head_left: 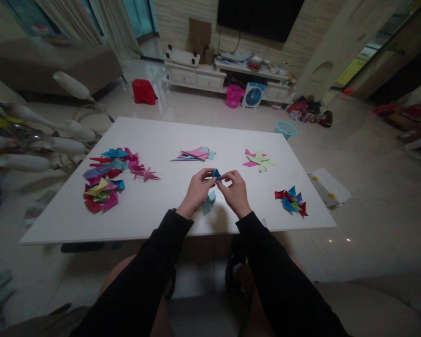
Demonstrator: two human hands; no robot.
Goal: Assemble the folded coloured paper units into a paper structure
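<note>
The left hand [199, 187] and right hand [236, 188] pinch one blue paper fold [216, 174] over the tabletop's [154, 215] middle. Toward its near edge lies one pale-blue piece [209, 202]; toward the far edge, one stack [198, 154]; near-right corner, one pile [290, 202].

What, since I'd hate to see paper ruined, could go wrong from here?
The blue paper piece, held between the left hand and right hand, might crease or tear if pulled too hard. The pale folded piece lies on the table near both hands, so a lowered hand could brush or flatten it.
</note>
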